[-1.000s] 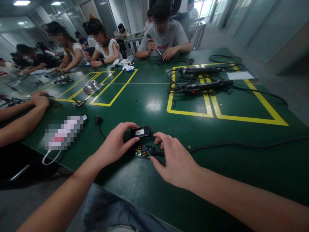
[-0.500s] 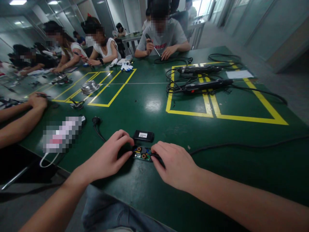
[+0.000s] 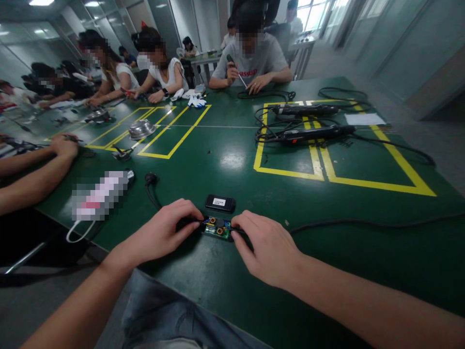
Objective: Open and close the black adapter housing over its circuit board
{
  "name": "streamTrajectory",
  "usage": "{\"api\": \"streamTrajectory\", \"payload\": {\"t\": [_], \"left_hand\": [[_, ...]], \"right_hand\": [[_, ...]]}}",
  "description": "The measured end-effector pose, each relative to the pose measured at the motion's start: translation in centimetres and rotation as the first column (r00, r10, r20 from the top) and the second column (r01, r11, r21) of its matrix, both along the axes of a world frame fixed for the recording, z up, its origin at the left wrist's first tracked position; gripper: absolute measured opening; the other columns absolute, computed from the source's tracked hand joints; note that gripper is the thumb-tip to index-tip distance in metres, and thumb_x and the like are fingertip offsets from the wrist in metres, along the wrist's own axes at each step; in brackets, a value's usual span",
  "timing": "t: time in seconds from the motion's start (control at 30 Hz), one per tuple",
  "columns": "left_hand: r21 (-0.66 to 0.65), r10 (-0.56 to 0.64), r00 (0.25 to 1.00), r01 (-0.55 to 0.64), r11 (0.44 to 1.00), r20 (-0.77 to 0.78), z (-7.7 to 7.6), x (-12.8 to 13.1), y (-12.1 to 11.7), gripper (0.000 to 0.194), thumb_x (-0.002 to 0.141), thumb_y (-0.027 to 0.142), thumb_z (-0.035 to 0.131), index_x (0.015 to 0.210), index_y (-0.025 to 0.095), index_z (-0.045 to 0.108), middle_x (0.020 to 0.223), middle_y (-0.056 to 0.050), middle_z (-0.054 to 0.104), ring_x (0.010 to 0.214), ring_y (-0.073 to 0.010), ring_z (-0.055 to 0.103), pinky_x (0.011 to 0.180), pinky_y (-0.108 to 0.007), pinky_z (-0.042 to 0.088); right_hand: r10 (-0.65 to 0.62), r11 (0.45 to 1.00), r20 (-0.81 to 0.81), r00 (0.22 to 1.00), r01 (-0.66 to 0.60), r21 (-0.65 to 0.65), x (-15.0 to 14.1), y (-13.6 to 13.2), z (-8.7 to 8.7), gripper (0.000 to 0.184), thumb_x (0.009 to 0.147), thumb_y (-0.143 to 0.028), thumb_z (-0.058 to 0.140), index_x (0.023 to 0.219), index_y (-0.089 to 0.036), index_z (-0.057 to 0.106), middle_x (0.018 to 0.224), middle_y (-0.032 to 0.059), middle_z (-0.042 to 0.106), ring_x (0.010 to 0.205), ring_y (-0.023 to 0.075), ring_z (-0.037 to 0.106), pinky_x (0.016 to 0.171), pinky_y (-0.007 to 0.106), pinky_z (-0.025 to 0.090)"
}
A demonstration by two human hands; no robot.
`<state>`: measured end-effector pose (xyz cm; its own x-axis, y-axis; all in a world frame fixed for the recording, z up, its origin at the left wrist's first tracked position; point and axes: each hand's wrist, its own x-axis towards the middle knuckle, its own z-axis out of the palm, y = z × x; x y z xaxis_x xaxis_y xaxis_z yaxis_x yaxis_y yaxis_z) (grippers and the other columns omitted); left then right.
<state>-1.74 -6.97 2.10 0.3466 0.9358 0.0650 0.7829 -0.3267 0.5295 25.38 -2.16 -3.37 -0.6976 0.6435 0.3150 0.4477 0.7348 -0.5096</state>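
Left hand [image 3: 163, 231] touches left end of open box [image 3: 229, 236] on worktop [image 3: 232, 295]; cannot tell grip. Right hand [image 3: 267, 247] pinches black cord [image 3: 327, 222] at other end. Best: press softly, cord straight, fingers off coils [image 3: 220, 231].

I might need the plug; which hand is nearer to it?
Left. The left hand is in front of the plug; the right hand is farther right, beyond the circuit board.

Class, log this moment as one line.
left hand: at left end of circuit board | right hand: at right end | black cover: off, just beyond board | table: two black tools beyond, to right
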Motion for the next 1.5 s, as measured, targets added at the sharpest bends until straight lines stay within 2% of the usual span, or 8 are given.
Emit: {"api": "streamTrajectory", "payload": {"t": [0.2,0.4,0.6,0.73,0.87,1.0,1.2,1.5], "left_hand": [[-0.005,-0.062,0.998,0.062,0.998,0.015,-0.7,-0.8,0.4,0.017,0.108,0.026,0.059,0.105,0.021,0.076,0.107,-0.007,0.073,0.1,-0.02,0.071,0.092,-0.032,0.059],[0.049,-0.082,0.996,0.084,0.995,-0.03,-0.3,-0.9,1.0,0.017,0.106,0.028,0.064,0.101,0.023,0.08,0.119,-0.008,0.071,0.112,-0.0223,0.07,0.103,-0.036,0.059],[0.13,0.015,1.0,-0.013,0.991,-0.019,-1.8,1.0,3.7,0.031,0.106,0.027,0.063,0.134,0.024,0.075,0.148,-0.012,0.067,0.137,-0.0297,0.064,0.12,-0.051,0.052],[0.112,0.009,1.0,-0.007,0.994,-0.018,-2.5,1.6,5.1,0.033,0.102,0.027,0.07,0.134,0.021,0.074,0.133,-0.011,0.077,0.123,-0.0285,0.07,0.113,-0.05,0.056],[0.118,-0.027,0.998,0.021,0.993,0.048,-1.1,1.3,3.8,0.034,0.103,0.035,0.071,0.135,0.022,0.074,0.129,-0.01,0.077,0.119,-0.0271,0.071,0.108,-0.046,0.058],[0.049,-0.154,0.985,0.151,0.987,0.076,0.3,1.4,1.6,0.032,0.1,0.03,0.074,0.132,0.024,0.075,0.124,-0.009,0.076,0.115,-0.0251,0.069,0.103,-0.041,0.059],[0.022,-0.161,0.986,0.161,0.987,0.035,-0.2,2.1,0.8,0.031,0.102,0.024,0.071,0.132,0.022,0.073,0.124,-0.01,0.075,0.116,-0.0252,0.068,0.105,-0.041,0.057],[0.055,-0.183,0.971,0.193,0.98,-0.155,0.2,2.6,0.8,0.03,0.103,0.023,0.072,0.132,0.021,0.071,0.12,-0.01,0.076,0.111,-0.026,0.069,0.097,-0.041,0.056]], "right_hand": [[-0.012,0.999,0.021,1.0,0.011,0.038,-0.2,0.1,-0.2,0.012,0.1,-0.012,0.053,0.093,-0.021,0.06,0.083,0.0031,0.065,0.072,0.0199,0.057,0.068,0.035,0.04],[-0.011,0.994,-0.035,0.999,0.014,0.11,-0.3,0.2,-0.3,0.014,0.097,-0.011,0.054,0.086,-0.021,0.057,0.087,0.0067,0.065,0.082,0.0238,0.056,0.072,0.037,0.038],[-0.046,0.998,-0.084,0.995,0.05,0.037,-0.3,0.1,-0.1,0.015,0.095,-0.014,0.054,0.108,-0.019,0.058,0.099,0.0089,0.067,0.088,0.0259,0.06,0.077,0.04,0.043],[-0.078,0.996,-0.133,0.988,0.084,0.043,-0.3,0.0,-0.2,0.028,0.095,-0.016,0.051,0.123,-0.018,0.053,0.109,0.0128,0.068,0.094,0.0282,0.064,0.081,0.043,0.048],[-0.105,0.993,-0.185,0.977,0.113,0.03,-0.3,-0.2,-0.3,0.045,0.094,-0.018,0.053,0.139,-0.017,0.047,0.126,0.0186,0.066,0.106,0.0316,0.065,0.087,0.048,0.053],[-0.087,0.996,-0.164,0.983,0.087,-0.006,-0.2,-0.3,0.2,0.052,0.091,-0.021,0.061,0.141,-0.018,0.051,0.131,0.0181,0.066,0.111,0.033,0.065,0.092,0.051,0.054],[-0.01,1.0,-0.062,0.998,0.009,-0.017,-0.1,0.0,0.2,0.034,0.09,-0.026,0.075,0.121,-0.017,0.068,0.118,0.0131,0.071,0.105,0.0316,0.065,0.09,0.05,0.051],[-0.028,0.999,-0.067,0.997,0.03,0.02,-0.3,0.3,-0.5,0.023,0.094,-0.021,0.079,0.115,-0.02,0.07,0.112,0.0095,0.073,0.101,0.0285,0.067,0.086,0.044,0.052]]}}
